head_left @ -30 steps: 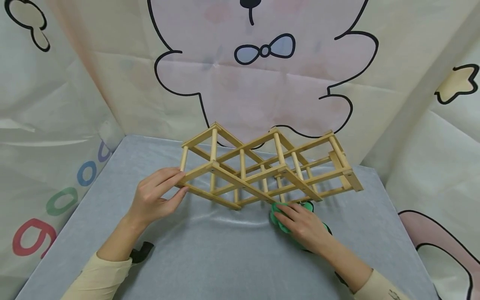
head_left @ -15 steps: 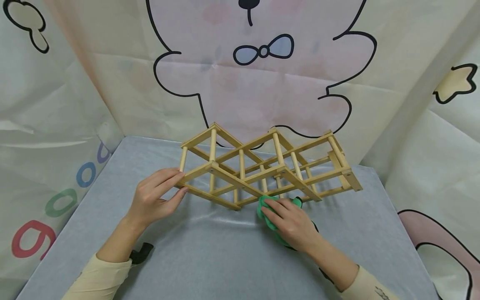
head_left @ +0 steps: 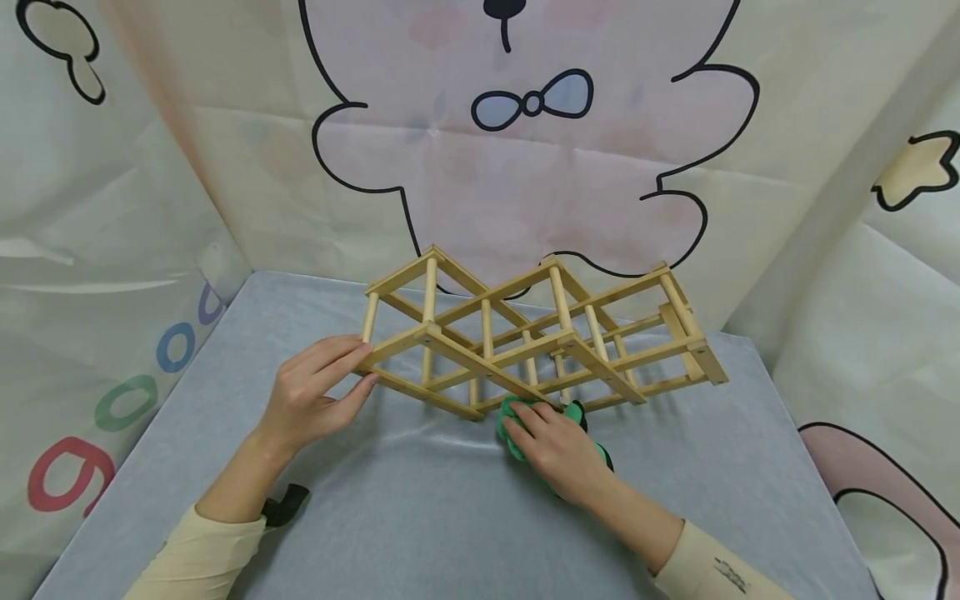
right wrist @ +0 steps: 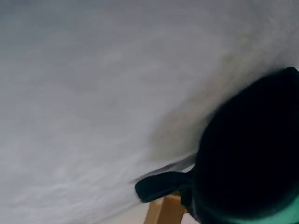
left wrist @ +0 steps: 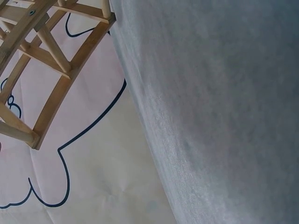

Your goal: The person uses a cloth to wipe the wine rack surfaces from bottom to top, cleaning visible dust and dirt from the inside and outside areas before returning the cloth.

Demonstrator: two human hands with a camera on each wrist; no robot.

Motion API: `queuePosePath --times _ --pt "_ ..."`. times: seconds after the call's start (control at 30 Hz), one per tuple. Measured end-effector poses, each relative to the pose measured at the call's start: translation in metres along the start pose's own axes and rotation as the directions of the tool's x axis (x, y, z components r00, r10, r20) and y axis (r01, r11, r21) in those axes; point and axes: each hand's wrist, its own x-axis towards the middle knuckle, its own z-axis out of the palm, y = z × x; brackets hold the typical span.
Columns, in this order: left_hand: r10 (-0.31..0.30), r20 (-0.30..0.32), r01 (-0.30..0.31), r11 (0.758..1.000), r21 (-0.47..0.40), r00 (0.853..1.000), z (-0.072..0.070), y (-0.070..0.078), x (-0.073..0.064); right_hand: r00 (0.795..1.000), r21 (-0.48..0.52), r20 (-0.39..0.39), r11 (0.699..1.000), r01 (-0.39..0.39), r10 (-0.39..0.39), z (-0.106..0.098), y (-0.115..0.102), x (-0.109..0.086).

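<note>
A folding wooden lattice rack (head_left: 487, 369) of slats and round dowels stands stretched out across the table in the head view. My left hand (head_left: 315, 390) pinches its left end corner between thumb and fingers. Part of the rack (left wrist: 70, 84) fills the upper left of the left wrist view. My right hand (head_left: 558, 450) grips a soft green thing (head_left: 574, 412) with black edges, right at the rack's lower front slats. Its black side (right wrist: 247, 149) looms large in the right wrist view; the palm hides most of it and its kind cannot be told.
A grey-blue cloth (head_left: 420, 533) covers the table. Printed fabric sheets (head_left: 247, 167) hang close behind it and on both sides. A black strap end (head_left: 285, 505) sticks out beside the left wrist.
My right hand has slid left along the front of the rack, carrying the green thing with it. The left hand and the rack stay where they were.
</note>
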Motion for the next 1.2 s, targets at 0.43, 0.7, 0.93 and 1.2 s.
queuePosePath --times 0.43,0.7,0.93,1.2 --pt "0.003 0.007 -0.003 1.0 0.002 1.0 -0.001 0.0 0.0 0.985 0.013 0.169 0.999 0.032 -0.034 0.012 -0.009 0.02" --pt "0.011 -0.001 -0.011 1.0 0.002 1.0 0.0 -0.001 -0.001 0.976 -0.005 0.205 0.997 0.075 -0.073 0.014 -0.011 0.027" --pt "0.016 -0.009 -0.016 1.0 -0.002 1.0 0.001 0.0 -0.001 0.978 -0.002 0.18 0.994 0.108 -0.106 0.015 -0.019 0.036" --pt "0.012 -0.006 -0.012 1.0 -0.007 1.0 0.001 0.001 0.0 0.984 -0.044 0.144 0.993 0.112 -0.105 0.015 -0.031 0.052"
